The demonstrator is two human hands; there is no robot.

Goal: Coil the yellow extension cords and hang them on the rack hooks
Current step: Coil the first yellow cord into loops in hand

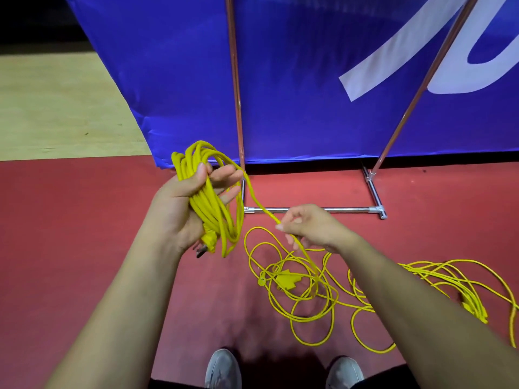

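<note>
My left hand (179,203) holds a coil of yellow extension cord (216,217) with several loops; the thumb presses across the strands and the plug (206,245) hangs below the palm. A single strand runs from the coil down to my right hand (306,227), which pinches it between thumb and fingers. Below, the rest of this cord lies in loose loops on the red floor, around its yellow socket block (286,280). A second yellow cord (449,279) lies tangled at the right.
A metal rack frame stands ahead: an upright pole (236,88), a slanted pole (415,91) and a base bar (345,209) on the floor. A blue banner (295,80) hangs behind it. My two grey shoes (223,369) show at the bottom edge.
</note>
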